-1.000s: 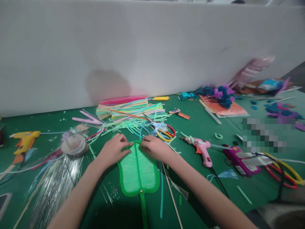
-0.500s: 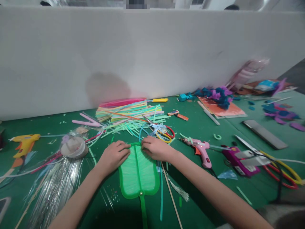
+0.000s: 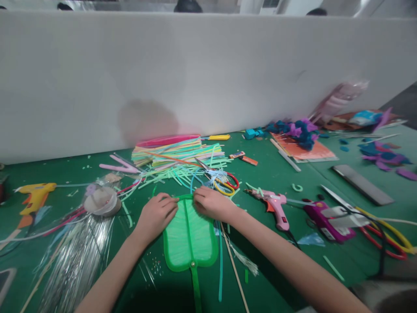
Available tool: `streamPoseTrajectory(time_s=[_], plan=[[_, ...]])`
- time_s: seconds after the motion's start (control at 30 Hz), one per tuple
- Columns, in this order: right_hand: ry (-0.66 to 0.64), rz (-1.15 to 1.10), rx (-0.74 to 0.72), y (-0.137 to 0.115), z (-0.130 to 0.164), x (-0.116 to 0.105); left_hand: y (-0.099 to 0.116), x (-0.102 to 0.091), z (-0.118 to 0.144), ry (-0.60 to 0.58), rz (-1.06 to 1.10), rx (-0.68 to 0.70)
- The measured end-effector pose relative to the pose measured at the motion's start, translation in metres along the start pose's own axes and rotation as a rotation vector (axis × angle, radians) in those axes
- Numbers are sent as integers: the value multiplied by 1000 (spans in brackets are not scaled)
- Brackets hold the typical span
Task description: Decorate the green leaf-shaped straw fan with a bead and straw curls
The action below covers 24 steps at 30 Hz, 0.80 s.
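Note:
A green leaf-shaped hand fan with a raised rim and centre rib lies in front of me, its handle towards me. My left hand grips the fan's far left edge, fingers bent over the rim. At the far right edge, my right hand holds the rim with curled fingers. Both sets of fingertips partly hide the far edge. Just beyond my right hand are scissors with red and yellow handles. A thin wooden stick and a teal strip lie right of the fan.
A pink glue gun lies to the right, a yellow one at far left. Behind the fan is a pile of pastel strips. A cup stands beside silvery strands. Larger scissors lie right. A white partition borders the table.
Almost nothing differs: both hands keep their hold on the fan's far edge. My left forearm has shifted slightly to the right.

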State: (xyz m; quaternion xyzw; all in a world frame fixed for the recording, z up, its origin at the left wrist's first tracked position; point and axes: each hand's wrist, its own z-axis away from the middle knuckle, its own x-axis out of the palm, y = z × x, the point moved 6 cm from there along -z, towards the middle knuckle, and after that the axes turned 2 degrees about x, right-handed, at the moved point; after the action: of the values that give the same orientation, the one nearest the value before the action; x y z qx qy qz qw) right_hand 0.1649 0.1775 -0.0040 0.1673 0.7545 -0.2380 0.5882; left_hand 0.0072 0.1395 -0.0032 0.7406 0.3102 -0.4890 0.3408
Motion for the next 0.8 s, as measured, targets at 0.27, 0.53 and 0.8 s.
streamPoseTrajectory(time_s=[0.27, 0.53, 0.8], plan=[[23, -7, 20, -2, 3, -2, -6, 6, 5, 48, 96, -118], [46, -15, 29, -1, 7, 2, -12, 9, 9, 62, 110, -203], [79, -185, 88, 0, 9, 2, -12, 10, 7, 14, 101, -215]])
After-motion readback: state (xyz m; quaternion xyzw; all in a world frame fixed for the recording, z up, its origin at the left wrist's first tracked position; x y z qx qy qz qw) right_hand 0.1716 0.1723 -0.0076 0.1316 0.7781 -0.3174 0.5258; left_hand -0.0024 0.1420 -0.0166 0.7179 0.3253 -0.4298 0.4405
